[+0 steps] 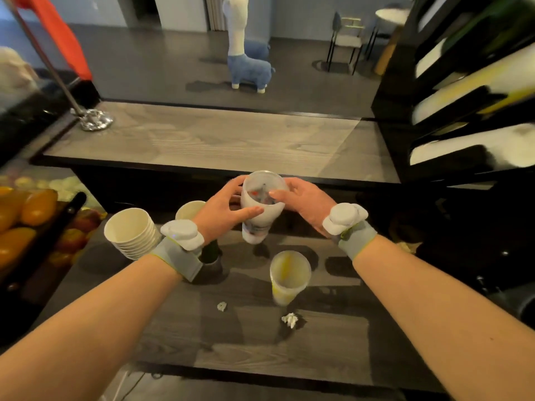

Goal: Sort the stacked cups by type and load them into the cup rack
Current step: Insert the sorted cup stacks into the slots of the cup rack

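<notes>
A stack of frosted plastic cups (262, 206) with coloured print is held up over the counter in both hands. My left hand (223, 211) wraps its side with the thumb across the front. My right hand (304, 201) grips the rim from the right. Below, a plastic cup with yellow print (289, 277) stands upright on the counter. At the left a stack of white paper cups (131, 234) leans, and another paper cup (189, 209) shows behind my left hand. The black cup rack (469, 91) with slanted slots holding white cups rises at the right.
A tray of oranges and apples (31, 221) sits at the left edge. Two crumpled paper scraps (290, 319) lie on the dark counter (260, 342). A raised wooden bar top (217, 140) runs behind, with a flag pole base (92, 118) on its left end.
</notes>
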The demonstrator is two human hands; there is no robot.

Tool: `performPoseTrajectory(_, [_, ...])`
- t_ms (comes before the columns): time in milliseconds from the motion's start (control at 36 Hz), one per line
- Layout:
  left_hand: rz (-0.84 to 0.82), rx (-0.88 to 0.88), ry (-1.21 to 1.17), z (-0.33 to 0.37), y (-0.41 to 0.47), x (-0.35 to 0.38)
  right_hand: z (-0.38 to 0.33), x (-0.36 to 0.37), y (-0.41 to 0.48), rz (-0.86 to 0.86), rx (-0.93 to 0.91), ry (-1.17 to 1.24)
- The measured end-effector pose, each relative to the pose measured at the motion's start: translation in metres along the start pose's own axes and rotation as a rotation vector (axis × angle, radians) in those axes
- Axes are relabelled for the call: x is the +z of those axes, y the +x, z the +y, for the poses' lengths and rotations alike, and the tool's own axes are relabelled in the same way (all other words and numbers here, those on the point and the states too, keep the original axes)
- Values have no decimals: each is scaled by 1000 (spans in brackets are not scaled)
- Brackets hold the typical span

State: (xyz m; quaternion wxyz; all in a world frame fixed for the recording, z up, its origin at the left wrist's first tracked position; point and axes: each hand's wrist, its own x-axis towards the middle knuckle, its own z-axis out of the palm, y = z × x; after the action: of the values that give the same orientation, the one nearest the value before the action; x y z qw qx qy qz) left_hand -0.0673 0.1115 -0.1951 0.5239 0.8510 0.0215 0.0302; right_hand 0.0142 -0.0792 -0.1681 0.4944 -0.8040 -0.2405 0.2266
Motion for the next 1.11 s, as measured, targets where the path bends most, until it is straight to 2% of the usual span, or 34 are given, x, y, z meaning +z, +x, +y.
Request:
performPoseTrajectory(111, [11, 48, -29, 53, -3, -12, -29, -22, -25, -30, -102, 172])
performPoseTrajectory(167, [4, 74, -51, 81, -4, -17, -39, -34, -37, -16, -134, 173])
performPoseTrajectory(306, [0, 115, -145, 140, -3, -18, -59, -55, -63, 187, -215, 134])
performPoseTrajectory(417, [44, 167, -195, 194, -1, -2, -81, -82, -92, 338, -300, 258])
performPoseTrajectory(500, [7, 203, -240, 231, 0, 8, -95, -104, -112, 417, -352, 313])
performPoseTrajectory(639, [-35, 347, -109, 279, 7, 21, -111, -138, -133, 518, -413, 313])
performPoseTrajectory(778, [-33, 445, -108, 315, 22, 25, -132, -162, -143, 596, -457, 297])
performPoseTrajectory(889, [-49, 472, -171, 334, 43, 20, -150, -180, -144, 646, -438, 197])
performPoseTrajectory(1028, [-79, 415, -422, 355, 76, 3, -160, -198, -133, 687, -306, 53])
performPoseTrajectory(1111, [-99, 395, -579, 367, 101, -5, -161, -209, -123, 719, -210, 55])
